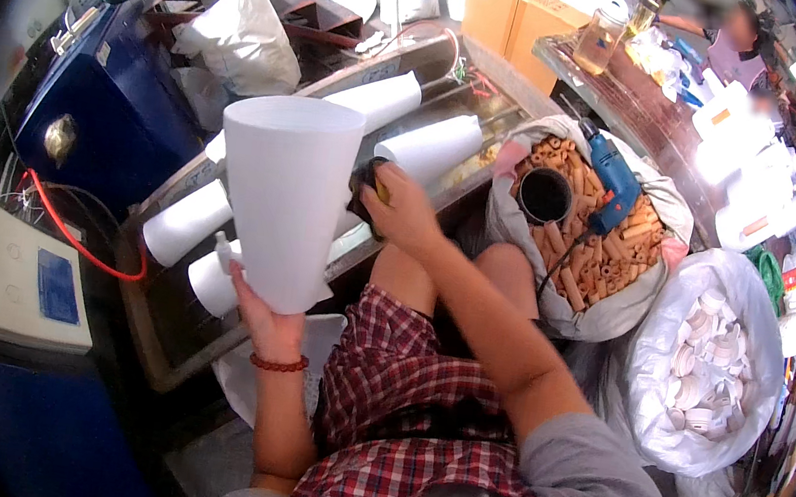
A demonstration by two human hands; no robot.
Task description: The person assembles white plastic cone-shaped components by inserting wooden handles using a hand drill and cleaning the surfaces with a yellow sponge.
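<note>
My left hand [272,322] holds a tall white plastic tapered cylinder [285,195] upright from below, its wide end up. A small pale nub [224,249] sticks out beside my left fingers. My right hand [402,214] is closed around a small black-and-yellow tool [364,185] against the cylinder's right side. The tool's working end is hidden, so its kind cannot be told. Behind and beside the cylinder, more white cylinders [430,146] lie in a long shallow trough [168,359].
On my right stands a sack of short tan tubes [568,279] with a blue power drill [614,176] and a dark cup [545,195] on top. Beside it is a bag of white plastic pieces [711,367]. A blue machine [108,104] stands left. A person [735,56] is far right.
</note>
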